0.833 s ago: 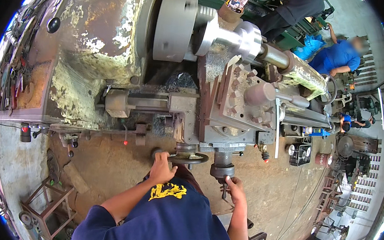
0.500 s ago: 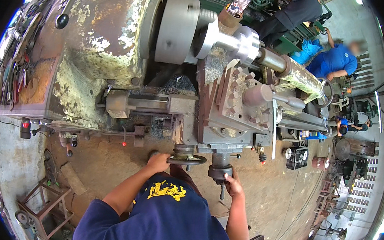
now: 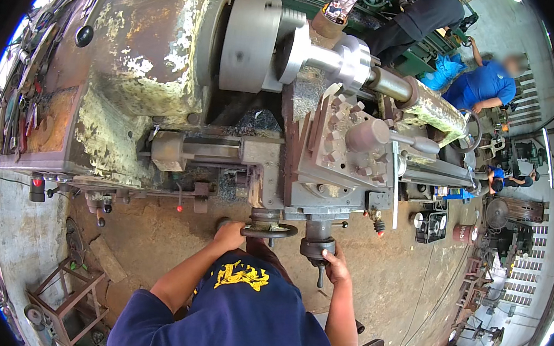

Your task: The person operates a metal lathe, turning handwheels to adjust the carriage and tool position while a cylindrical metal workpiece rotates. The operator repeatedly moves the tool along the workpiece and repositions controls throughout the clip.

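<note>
In front of me stands a lathe with worn, peeling paint on its headstock [image 3: 136,49]. My left hand [image 3: 228,236] is closed on the left rim of the carriage handwheel [image 3: 278,232]. The fingers of my right hand [image 3: 337,264] wrap round the right side of the cross-slide handwheel [image 3: 316,247], whose crank handle [image 3: 320,277] points down. A shiny stepped metal workpiece [image 3: 323,58] runs between the large chuck [image 3: 250,42] and the tailstock [image 3: 434,108]. The tool post [image 3: 343,136], with several square-headed bolts and a clamping lever [image 3: 392,139], sits below the workpiece.
Tools lie on the headstock's left side, near a long ball-ended lever [image 3: 85,34]. A phone [image 3: 340,6] stands behind the workpiece. Metal chips [image 3: 255,122] lie under the chuck. Other people [image 3: 482,85] are beyond the tailstock. A metal frame stand [image 3: 72,297] stands at lower left.
The chuck looks smeared earlier and sharper now, with its jaws at a different angle. The view has shifted slightly. Both hands keep their places on the handwheels.
</note>
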### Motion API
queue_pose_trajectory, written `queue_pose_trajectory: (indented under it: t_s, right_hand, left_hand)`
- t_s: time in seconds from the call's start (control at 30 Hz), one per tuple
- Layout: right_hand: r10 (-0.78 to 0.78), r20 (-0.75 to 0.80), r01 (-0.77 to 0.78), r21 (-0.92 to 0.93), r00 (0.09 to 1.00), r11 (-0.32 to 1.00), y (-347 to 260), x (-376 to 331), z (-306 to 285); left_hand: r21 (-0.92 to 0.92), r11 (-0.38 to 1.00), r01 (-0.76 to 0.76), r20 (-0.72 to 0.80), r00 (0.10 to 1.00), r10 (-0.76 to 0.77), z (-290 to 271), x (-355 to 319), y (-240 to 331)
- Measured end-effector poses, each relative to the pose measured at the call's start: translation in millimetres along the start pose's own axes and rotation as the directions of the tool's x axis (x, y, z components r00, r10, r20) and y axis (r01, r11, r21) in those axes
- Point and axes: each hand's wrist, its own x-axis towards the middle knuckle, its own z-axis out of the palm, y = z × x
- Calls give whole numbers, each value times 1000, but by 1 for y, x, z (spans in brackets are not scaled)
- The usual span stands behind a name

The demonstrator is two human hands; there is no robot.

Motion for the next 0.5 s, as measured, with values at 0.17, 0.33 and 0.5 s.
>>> queue_pose_trajectory:
  t_s: [0.17, 0.33, 0.5]
  right_hand:
    - [-46, 35, 46, -13, 998, 999, 1, -2, 1]
    - [-106, -112, 85, -178, 988, 980, 0, -5, 15]
    - [-257, -312, -23, -675, 915, 737, -8, -17, 47]
  left_hand:
    - [-33, 999, 31, 21, 999, -30, -3, -4, 2]
    - [67, 985, 162, -190, 971, -147, 2, -20, 8]
    - [276, 954, 116, 256, 948, -189, -4, -38, 26]
